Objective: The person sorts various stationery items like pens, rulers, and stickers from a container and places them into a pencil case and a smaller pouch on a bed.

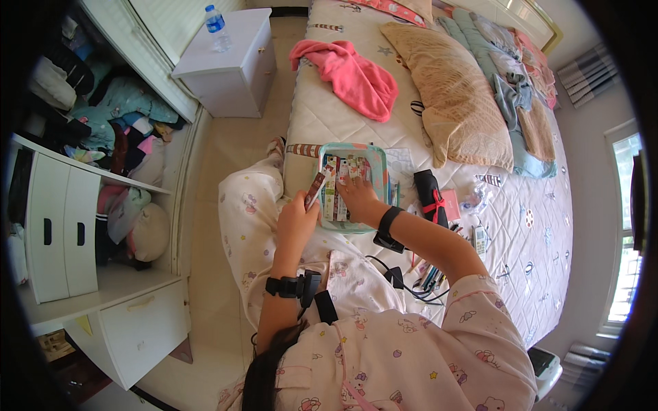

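Observation:
My left hand (298,216) is closed around a slim, dark reddish-brown box with a pale side (315,188), tilted beside the basket's left edge. A rectangular teal basket with a patterned rim (379,159) sits on the bed's edge in front of me. Several slim, colourful packets (330,192) stand lengthwise in a row inside it. My right hand (361,202) reaches into the basket, fingers stretched out over the packets on its right side. Its fingertips touch them, and the palm hides part of the row.
Right of the basket lie a black folded umbrella with a red strap (430,195), clear plastic wrapping (474,198), pens and a black cable (421,296). A pink cloth (353,79) and tan pillow (456,96) lie farther back. A white nightstand (233,61) holds a water bottle (216,29).

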### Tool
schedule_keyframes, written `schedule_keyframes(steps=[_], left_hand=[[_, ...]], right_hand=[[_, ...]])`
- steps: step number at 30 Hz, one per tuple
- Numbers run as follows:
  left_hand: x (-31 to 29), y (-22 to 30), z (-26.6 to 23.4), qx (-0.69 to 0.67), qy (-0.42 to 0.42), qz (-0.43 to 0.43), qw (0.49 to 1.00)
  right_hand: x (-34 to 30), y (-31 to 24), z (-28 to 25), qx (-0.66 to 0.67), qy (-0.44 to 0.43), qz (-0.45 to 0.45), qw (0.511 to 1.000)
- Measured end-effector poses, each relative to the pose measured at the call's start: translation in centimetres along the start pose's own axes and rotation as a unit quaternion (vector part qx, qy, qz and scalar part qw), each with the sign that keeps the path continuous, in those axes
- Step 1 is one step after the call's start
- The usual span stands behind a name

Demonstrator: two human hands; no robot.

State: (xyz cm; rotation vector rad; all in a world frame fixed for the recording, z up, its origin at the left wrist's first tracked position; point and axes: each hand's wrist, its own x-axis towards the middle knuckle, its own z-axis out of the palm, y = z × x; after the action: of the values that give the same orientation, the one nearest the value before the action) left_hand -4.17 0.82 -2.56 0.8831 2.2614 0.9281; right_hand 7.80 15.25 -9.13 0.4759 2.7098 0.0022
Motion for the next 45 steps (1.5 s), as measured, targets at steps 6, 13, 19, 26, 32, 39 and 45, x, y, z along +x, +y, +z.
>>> schedule_keyframes(steps=[6,13,19,26,32,39,45], left_hand=[[0.2,-1.0,0.4,-0.005,0.004,-0.005,1.000],[0.5,-0.8,0.3,-0.041,0.017,0.029,0.999],[0.3,0.4,0.4,-0.273,-0.018,0.016,0.962],[0.2,0.5,-1.2,-0.401,-0.069,-0.046,0.913],[-0.1,-0.9,-1.1,-0.652,-0.120,-0.068,0.745],[-0.7,1.1,-0.9,-0.698,-0.060,-0.075,0.709],[-0.8,1.1,-0.3,-0.684,-0.065,-0.040,0.726]], right_hand=[[-0.8,-0.3,-2.7,0.004,0.031,-0.013,0.999],[-0.5,2.0,-2.0,0.144,0.039,0.061,0.987],[0.1,1.0,-1.1,0.159,-0.011,0.000,0.987],[1.0,1.3,0.4,0.129,0.052,-0.003,0.990],[0.3,1.7,-0.6,0.199,0.088,-0.016,0.976],[-4.2,-1.0,-7.0,0.577,0.101,-0.025,0.810],[-6.2,-4.3,-9.2,0.639,0.154,0.012,0.753]])
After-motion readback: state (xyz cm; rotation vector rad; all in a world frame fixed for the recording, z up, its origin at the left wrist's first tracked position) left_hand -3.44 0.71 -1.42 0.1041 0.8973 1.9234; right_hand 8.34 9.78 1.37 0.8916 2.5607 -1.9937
